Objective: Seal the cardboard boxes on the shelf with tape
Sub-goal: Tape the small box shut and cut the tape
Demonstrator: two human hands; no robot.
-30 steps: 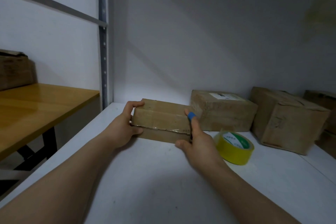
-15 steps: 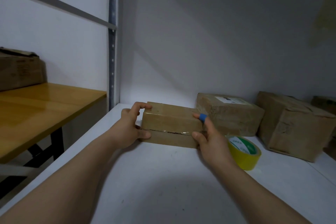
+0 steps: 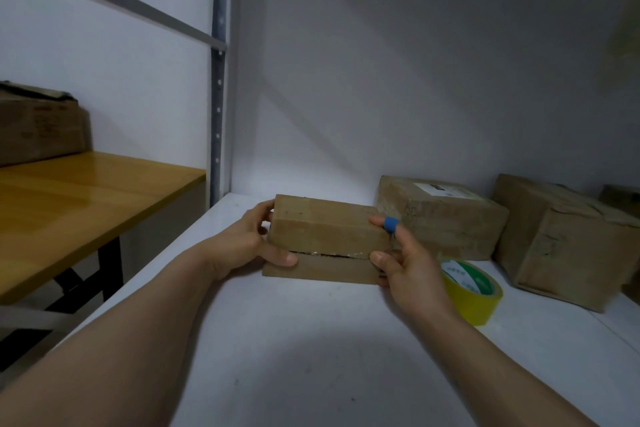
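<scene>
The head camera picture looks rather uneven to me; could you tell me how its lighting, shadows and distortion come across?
Head view: dim overall, with one bright patch on the back wall behind the small box; a soft shadow lies on the shelf between the forearms; the wooden table shows glare; wide-angle bending curves the upright post; the far-right boxes look murky.

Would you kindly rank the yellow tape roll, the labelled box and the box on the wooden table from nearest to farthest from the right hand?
1. Yellow tape roll, just right of the right hand.
2. Labelled box, behind the hand.
3. Box on the wooden table, far left.
</scene>
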